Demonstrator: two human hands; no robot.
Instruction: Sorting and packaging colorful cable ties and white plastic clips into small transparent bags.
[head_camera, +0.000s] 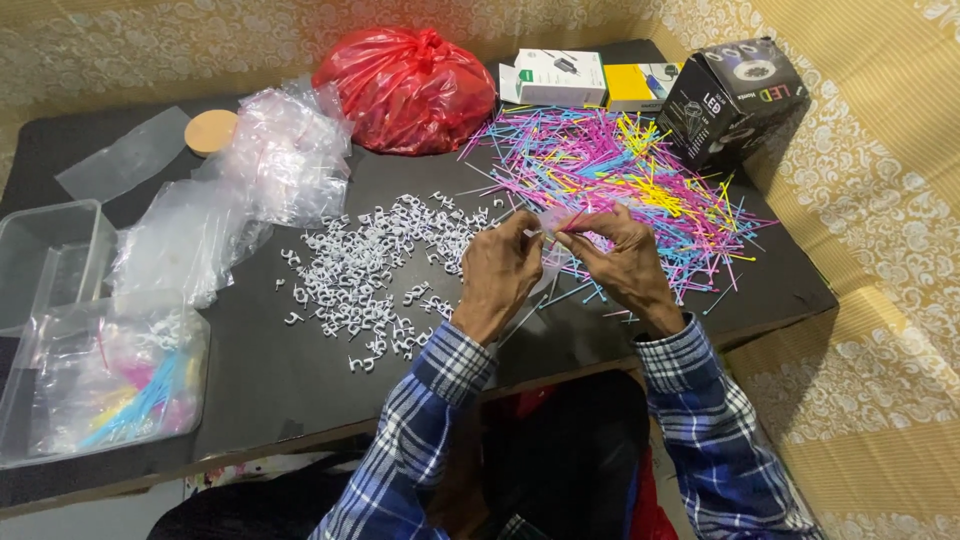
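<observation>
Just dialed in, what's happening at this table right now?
A person's left hand and right hand meet over the black table, pinching a small clear bag between them. A pile of coloured plastic sticks lies behind, with white clips scattered left. Filled bags sit in a clear tub.

One knotted red plastic bag (408, 88), far centre. Three cardboard boxes far right: one white (552, 77), one yellow (637, 86), one black (733, 100). One round cork disc (210, 131), far left. Two clear plastic tubs, left: one empty (50, 262), one near (100, 385) holding filled packets. White plastic clips (370, 272) and coloured plastic ties (640, 175): heaps too many to count.
</observation>
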